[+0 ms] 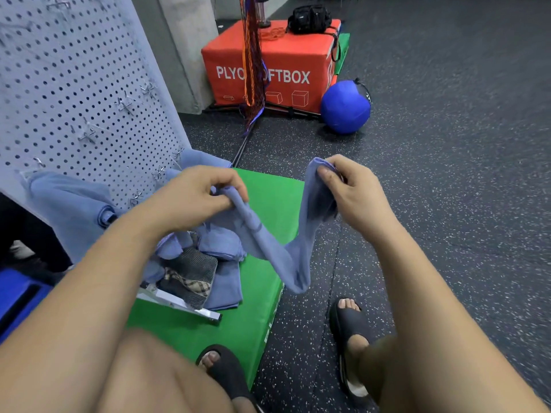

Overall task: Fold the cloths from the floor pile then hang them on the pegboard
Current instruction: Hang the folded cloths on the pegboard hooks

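Note:
A blue cloth (280, 234) sags in a U between my two hands above the floor. My left hand (190, 198) pinches one end of it. My right hand (351, 189) pinches the other end, held a little higher. Below my left arm lies the pile of cloths (193, 263), mostly blue with a dark striped and a checked one, on a green mat (268, 198). The grey pegboard (74, 93) leans at the left with several metal hooks. A blue cloth (68, 204) hangs at its lower part, and another (202, 158) at its right edge.
An orange plyo soft box (283, 70) with a black bag (310, 19) on top stands at the back. A blue ball (346, 107) sits beside it. Ropes (253, 55) hang in front of the box. My feet in black slides (348, 326) stand on the speckled floor.

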